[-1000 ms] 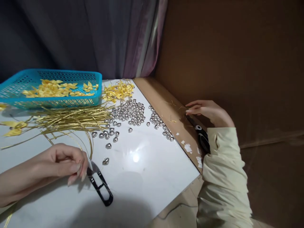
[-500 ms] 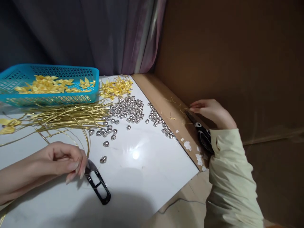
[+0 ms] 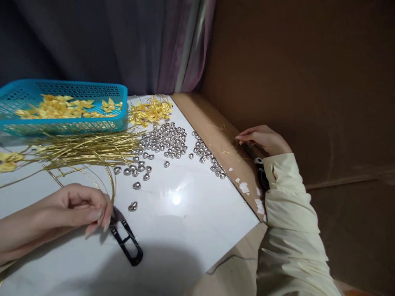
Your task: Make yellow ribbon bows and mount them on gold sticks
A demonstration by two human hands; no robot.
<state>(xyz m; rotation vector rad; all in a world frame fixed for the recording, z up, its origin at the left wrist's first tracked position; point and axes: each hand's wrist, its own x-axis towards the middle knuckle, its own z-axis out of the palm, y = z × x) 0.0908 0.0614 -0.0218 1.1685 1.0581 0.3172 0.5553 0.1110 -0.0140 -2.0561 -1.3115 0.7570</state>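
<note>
My left hand (image 3: 80, 209) is closed in a pinch above the white tabletop (image 3: 197, 230). What its fingers hold, if anything, is hidden. Just beyond the fingertips lie thread snips (image 3: 135, 255) with a black handle, their blades partly covered by the hand. On the right, my right hand (image 3: 263, 137) has thumb and fingers pressed together over a brown cardboard strip (image 3: 197, 111). A thin curl of thread shows at its fingertips, but I cannot tell whether it is gripped. Beneath this hand and sleeve lie black-handled scissors (image 3: 262, 172), partly hidden.
Silver heart-shaped beads (image 3: 169, 139) are scattered across the table. Behind the left hand lies a bundle of gold cords (image 3: 89, 148). A blue basket (image 3: 124, 117) holds yellow ribbon flowers; more yellow pieces (image 3: 151, 111) lie beside it. White scraps (image 3: 243, 187) dot the cardboard.
My right hand has shifted left and slightly up across the cardboard strip, its sleeve covering more of the scissors. My left hand keeps its pinch in the same place.
</note>
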